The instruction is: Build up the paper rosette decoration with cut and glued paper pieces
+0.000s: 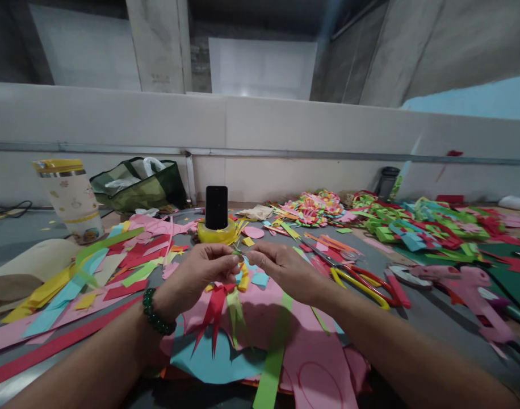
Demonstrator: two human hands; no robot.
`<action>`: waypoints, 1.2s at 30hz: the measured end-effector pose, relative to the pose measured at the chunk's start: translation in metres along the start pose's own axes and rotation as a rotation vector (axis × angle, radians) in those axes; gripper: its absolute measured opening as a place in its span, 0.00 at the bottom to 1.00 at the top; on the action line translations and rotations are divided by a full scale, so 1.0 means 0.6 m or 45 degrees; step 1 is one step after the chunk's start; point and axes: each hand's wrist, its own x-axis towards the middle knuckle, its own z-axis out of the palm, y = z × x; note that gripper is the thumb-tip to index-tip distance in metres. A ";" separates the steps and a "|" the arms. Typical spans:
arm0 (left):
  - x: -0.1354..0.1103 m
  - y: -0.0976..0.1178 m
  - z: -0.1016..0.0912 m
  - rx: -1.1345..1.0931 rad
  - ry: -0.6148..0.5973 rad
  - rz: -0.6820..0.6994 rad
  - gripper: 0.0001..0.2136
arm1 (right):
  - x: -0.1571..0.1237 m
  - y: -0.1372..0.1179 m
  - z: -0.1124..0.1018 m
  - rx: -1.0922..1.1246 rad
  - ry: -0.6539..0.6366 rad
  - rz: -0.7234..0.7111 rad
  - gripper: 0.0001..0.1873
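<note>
My left hand, with a green bead bracelet on its wrist, pinches a small bundle of folded paper strips; red, green and yellow ends hang down from it. My right hand meets it from the right, fingertips pinched on the same bundle at its top. Both hands hover above a pile of pink and blue paper sheets. A long green strip lies over the pile below my right hand.
A black phone stands in a yellow tape roll just beyond my hands. Red and yellow scissors lie to the right. A patterned tumbler and green bag stand at left; paper flowers and scraps cover the right.
</note>
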 end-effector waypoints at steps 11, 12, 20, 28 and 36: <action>0.001 0.000 -0.001 0.027 0.003 0.073 0.08 | -0.001 0.000 0.000 0.019 0.000 -0.005 0.22; 0.001 -0.001 -0.001 0.035 0.001 0.078 0.08 | -0.001 0.000 0.000 0.014 0.002 -0.004 0.22; 0.001 -0.002 -0.005 0.071 -0.010 0.084 0.08 | -0.002 -0.003 -0.001 0.029 -0.001 0.014 0.22; -0.002 0.006 0.001 0.125 -0.041 0.048 0.10 | 0.000 -0.001 0.000 -0.009 -0.005 -0.021 0.21; -0.004 0.008 0.005 0.087 -0.012 0.029 0.09 | -0.004 -0.005 -0.002 -0.014 -0.016 0.013 0.21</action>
